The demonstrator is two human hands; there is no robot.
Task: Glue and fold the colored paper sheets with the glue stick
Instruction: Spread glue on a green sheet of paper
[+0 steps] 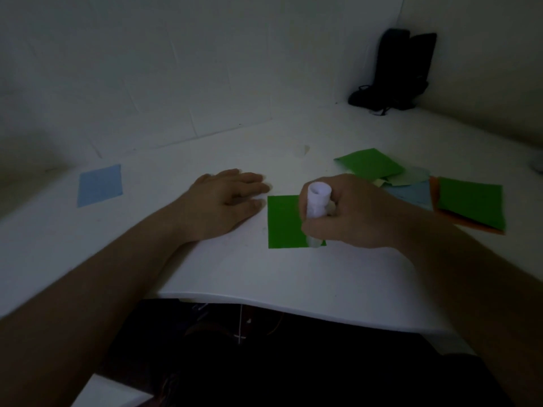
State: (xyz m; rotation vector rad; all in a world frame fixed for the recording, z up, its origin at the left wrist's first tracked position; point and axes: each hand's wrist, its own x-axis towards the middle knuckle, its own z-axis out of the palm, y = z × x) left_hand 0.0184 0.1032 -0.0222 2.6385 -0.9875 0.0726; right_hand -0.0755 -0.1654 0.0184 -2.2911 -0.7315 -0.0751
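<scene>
Nearest: white table edge w/ both forearms reaching in over it. Right hand has fingers curled round the white glue stick, held roughly upright, lower end down on the green paper square near its near-right corner. Looks like glue going on now, tho can't tell how much of the sheet is covered; no sheen visible in this dim light. Sheet lies flat, unfolded.

Left hand lies flat on the table, fingers straight & together, holding nothing; fingertips just beside the green square's left edge, maybe touching its far-left corner, can't tell.

Further right: loose pile of sheets — green on orange, light blue, pale green, another green. Judging by that, most sheets are left to do. Far left: a light blue sheet alone, well apart; can't tell if it's finished. Far corner: dark object w/ cord against the wall.
</scene>
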